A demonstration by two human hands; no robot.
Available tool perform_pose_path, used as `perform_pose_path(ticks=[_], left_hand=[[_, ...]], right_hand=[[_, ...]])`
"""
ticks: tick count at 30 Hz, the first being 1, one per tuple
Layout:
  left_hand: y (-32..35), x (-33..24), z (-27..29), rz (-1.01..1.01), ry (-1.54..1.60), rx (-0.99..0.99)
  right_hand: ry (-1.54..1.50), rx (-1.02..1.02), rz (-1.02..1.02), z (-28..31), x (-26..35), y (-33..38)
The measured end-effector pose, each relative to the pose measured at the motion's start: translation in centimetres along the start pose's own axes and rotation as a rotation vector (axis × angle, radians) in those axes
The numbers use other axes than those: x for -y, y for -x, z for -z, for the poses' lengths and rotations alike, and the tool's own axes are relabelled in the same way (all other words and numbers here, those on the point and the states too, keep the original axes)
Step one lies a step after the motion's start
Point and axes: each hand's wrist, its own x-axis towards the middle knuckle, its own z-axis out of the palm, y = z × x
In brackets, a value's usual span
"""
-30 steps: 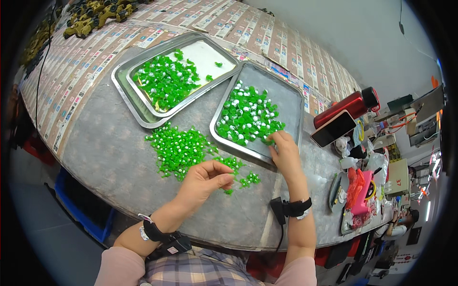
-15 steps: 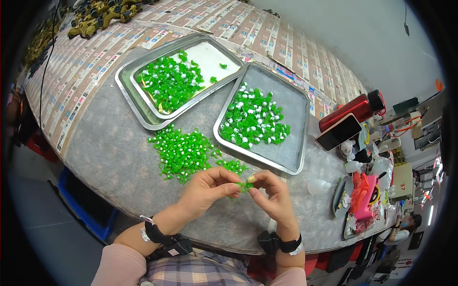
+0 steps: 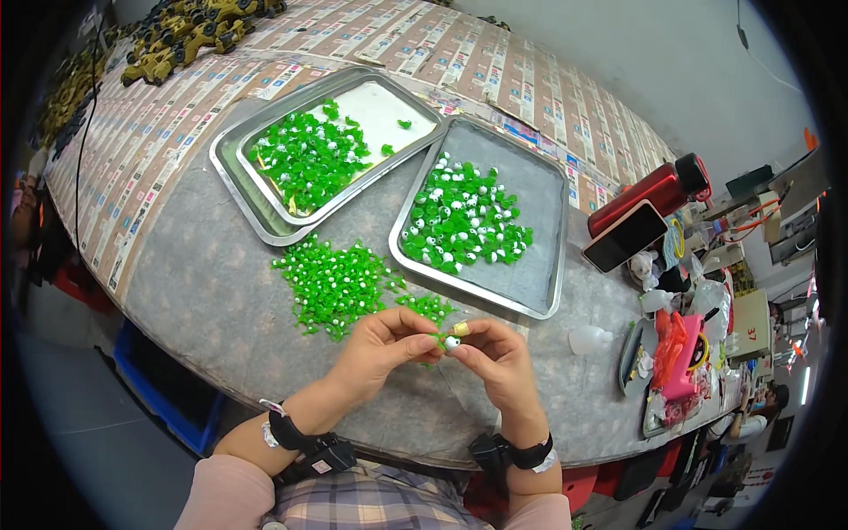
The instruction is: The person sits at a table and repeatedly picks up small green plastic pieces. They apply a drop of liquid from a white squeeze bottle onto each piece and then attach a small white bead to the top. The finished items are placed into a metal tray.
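My left hand (image 3: pixel 382 344) pinches a small green plastic piece between thumb and forefinger. Against it, my right hand (image 3: pixel 495 355) grips a white ball with dark dots (image 3: pixel 451 343), a toy-eye part; yellow tape wraps one of its fingers. The two fingertips almost meet over the table. Just beyond my left hand lies a heap of small green pieces with white tips (image 3: pixel 331 287), and a smaller cluster (image 3: pixel 426 307) sits behind the fingertips. How the two held parts join is too small to tell.
Behind the heap, a metal tray (image 3: pixel 225 181) holds a smaller tray of green-and-white pieces. Another metal tray (image 3: pixel 555 256) at its right holds green and white ball pieces. Farther right are a phone (image 3: pixel 625 236) leaning on a red bottle (image 3: pixel 645 193), a clear plastic bottle (image 3: pixel 590 339) and a pink container (image 3: pixel 682 362).
The white ball now shows between my fingertips, where mostly green showed before. My right fingers have turned slightly; both hands stay in nearly the same place.
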Motion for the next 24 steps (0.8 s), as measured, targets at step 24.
perform_pose_path(ticks=[24], left_hand=[[0.3,-0.5,-0.5,-0.555,-0.971,-0.005]], right_hand=[[0.040,0.030,-0.047,0.6,0.0,0.2]])
